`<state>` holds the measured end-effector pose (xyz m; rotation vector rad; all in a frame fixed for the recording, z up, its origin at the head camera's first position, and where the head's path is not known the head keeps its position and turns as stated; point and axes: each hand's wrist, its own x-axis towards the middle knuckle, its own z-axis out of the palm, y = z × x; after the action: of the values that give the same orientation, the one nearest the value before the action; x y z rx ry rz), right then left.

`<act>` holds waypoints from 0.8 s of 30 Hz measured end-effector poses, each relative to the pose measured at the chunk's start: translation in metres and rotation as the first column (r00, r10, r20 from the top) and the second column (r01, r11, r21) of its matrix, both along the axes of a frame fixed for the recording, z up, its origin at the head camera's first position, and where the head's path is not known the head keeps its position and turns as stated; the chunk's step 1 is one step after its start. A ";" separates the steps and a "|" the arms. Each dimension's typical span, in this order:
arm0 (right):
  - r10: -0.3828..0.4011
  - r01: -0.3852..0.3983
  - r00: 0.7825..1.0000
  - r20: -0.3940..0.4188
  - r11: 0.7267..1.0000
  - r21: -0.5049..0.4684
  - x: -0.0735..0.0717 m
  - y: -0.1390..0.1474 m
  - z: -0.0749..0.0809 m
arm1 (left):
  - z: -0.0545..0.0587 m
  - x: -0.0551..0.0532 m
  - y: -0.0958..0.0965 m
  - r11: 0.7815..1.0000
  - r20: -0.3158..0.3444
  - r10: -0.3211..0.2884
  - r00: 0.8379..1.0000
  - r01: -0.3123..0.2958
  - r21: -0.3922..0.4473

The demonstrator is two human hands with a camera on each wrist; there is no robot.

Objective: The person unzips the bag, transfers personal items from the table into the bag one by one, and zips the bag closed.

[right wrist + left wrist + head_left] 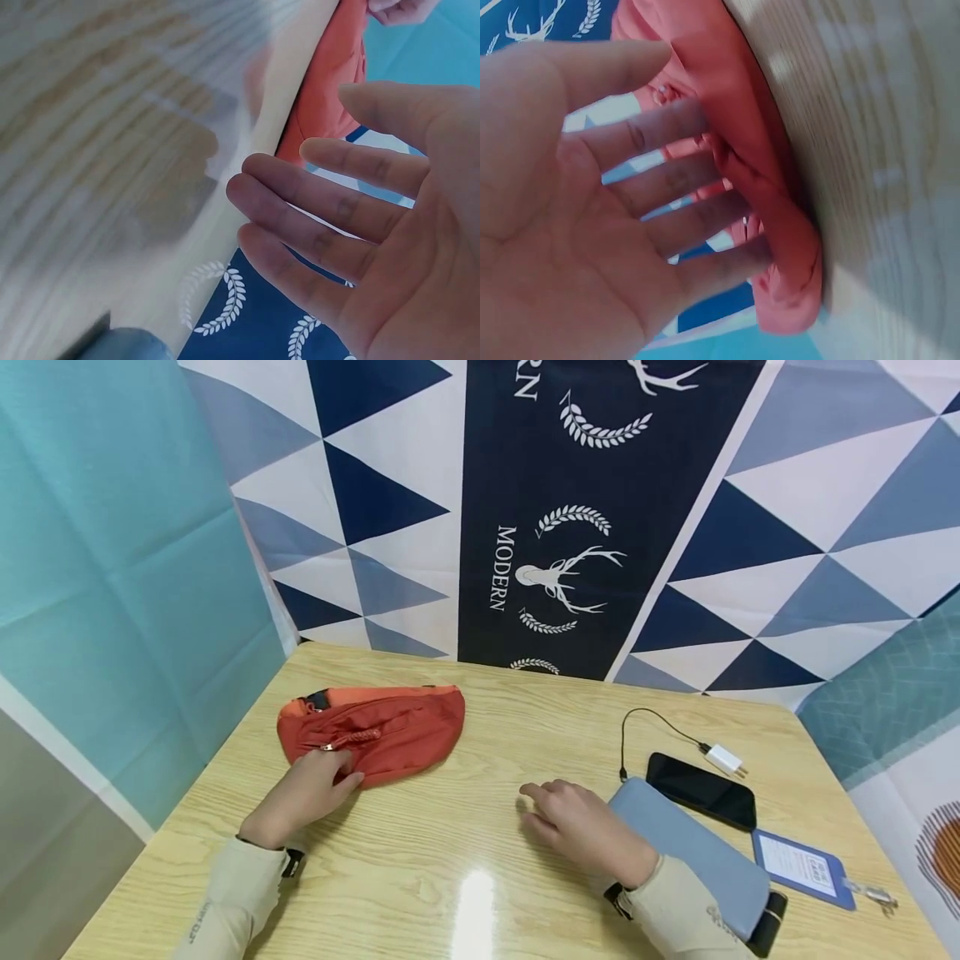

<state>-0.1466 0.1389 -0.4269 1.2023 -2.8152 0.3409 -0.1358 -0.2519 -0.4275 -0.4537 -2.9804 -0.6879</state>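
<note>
A red fabric pouch [405,735] with an orange upper edge, a zipper and a braided pull lies on the left of the wooden table. My left hand [311,789] touches its near side. In the left wrist view the fingers [697,214] are nearly straight and spread, their tips against the red cloth and partly hidden by its fold. My right hand [581,827] hovers over the table to the left of a blue-grey case [690,852], with nothing in it. Its fingers [300,187] show loosely extended in the right wrist view.
A black phone [701,791] lies beyond the case. Behind it are a white charger plug [723,759] and a black cable [624,739]. A blue card holder [804,868] with a metal clip lies at the right. Patterned cloth [397,510] hangs behind the table.
</note>
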 end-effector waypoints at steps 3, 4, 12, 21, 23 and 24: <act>-0.002 0.002 0.999 -0.036 1.000 -0.018 -0.002 0.003 0.002 | 0.001 0.001 0.005 0.999 0.002 -0.037 0.999 0.037 -0.006; -0.003 0.001 0.999 -0.047 1.000 -0.025 -0.002 0.003 0.004 | 0.001 0.002 0.007 0.999 0.001 -0.049 0.999 0.049 -0.007; -0.025 0.021 0.997 -0.071 0.998 -0.059 0.000 0.005 0.010 | 0.003 0.006 0.018 0.990 0.001 -0.141 0.990 0.141 0.018; -0.030 0.018 0.993 -0.115 0.995 -0.099 0.000 0.011 0.016 | -0.002 0.009 0.039 0.985 0.001 -0.171 0.985 0.171 0.002; -0.024 0.012 0.993 -0.119 0.995 -0.103 0.000 0.011 0.017 | -0.003 0.010 0.044 0.984 -0.003 -0.176 0.984 0.176 0.002; -0.023 0.011 0.992 -0.121 0.995 -0.103 0.000 0.012 0.018 | -0.003 0.010 0.046 0.984 -0.003 -0.181 0.984 0.181 0.003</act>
<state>-0.1471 0.1505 -0.4089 1.1369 -2.6678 0.3916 -0.1258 -0.2057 -0.4305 -0.7314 -2.9598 -0.7047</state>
